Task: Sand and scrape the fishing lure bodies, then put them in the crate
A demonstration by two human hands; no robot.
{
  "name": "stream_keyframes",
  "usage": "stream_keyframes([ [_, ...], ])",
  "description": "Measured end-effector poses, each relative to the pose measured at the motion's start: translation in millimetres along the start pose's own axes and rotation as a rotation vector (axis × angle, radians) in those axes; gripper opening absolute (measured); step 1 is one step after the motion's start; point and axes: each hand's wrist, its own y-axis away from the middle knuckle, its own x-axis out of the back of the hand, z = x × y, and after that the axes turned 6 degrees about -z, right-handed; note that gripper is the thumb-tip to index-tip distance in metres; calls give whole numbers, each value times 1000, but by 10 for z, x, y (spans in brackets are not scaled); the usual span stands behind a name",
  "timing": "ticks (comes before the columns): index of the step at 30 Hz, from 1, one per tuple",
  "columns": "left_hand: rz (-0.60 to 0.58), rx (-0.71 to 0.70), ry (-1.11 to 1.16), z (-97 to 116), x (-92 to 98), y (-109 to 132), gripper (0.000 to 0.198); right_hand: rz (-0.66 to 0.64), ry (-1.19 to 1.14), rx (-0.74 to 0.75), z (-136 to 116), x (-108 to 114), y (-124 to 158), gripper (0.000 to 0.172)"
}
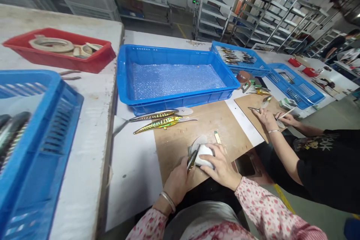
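Head view centres on a mirror-bright fishing lure (192,159), held at a slant in the left hand (177,185) while the right hand (221,167) presses a white pad (204,156) against it, so both hands are closed narrowly around the work. The lure sits over the near part of a plywood board (180,146), just beside a pale round sheet (198,142). A silver bangle (168,200) circles the left wrist, and floral sleeves (253,202) cover both forearms. Toward the board's far left edge, 2 gold-striped lures (157,125) lie side by side. Past them stands a blue tray lined with bubble wrap (177,78). On the bench (81,157) to the left sit a red tray of tape rolls (59,48) and a blue crate holding lures (36,138). To the right, a co-worker's hands (267,118) hold a lure and a thin tool over a second board (250,105).
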Motion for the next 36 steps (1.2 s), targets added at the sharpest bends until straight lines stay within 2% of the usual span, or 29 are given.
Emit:
stream_keyframes([
  [5, -5, 56, 51, 2, 12, 1, 36, 93, 50, -130, 110, -13, -75, 18],
  [10, -24, 64, -2, 77, 33, 18, 35, 29, -31, 5, 21, -89, 109, 24],
  [13, -19, 89, -98, 128, 88, 58, 37, 80, 14, -85, 191, -62, 67, 22],
  [16, -33, 111, -233, 145, 195, 130, 37, 150, 39, -158, 450, 59, -84, 22],
  [18, -5, 55, -327, 123, 275, 152, 36, 147, -43, -74, 551, 157, -134, 25],
  [21, 61, -21, -455, 43, 364, 81, 36, 59, -158, 60, 621, 261, -87, 30],
  [24, 1, -18, -531, -61, 393, -83, 36, -28, -144, 106, 725, 300, 5, 23],
  [26, -28, -27, -554, -120, 389, -182, 38, -30, -117, 112, 780, 286, 8, 19],
  [28, -33, -35, -569, -159, 383, -240, 38, 6, -97, 130, 747, 221, -77, 17],
  [30, -44, -35, -578, -170, 387, -254, 37, 36, -89, 176, 605, 110, -241, 17],
  [33, -64, -23, -581, -145, 412, -226, 32, -11, -88, 248, 352, -41, -483, 20],
  [36, -71, -11, -560, -114, 432, -202, 30, -55, -85, 261, 341, -19, -509, 18],
])
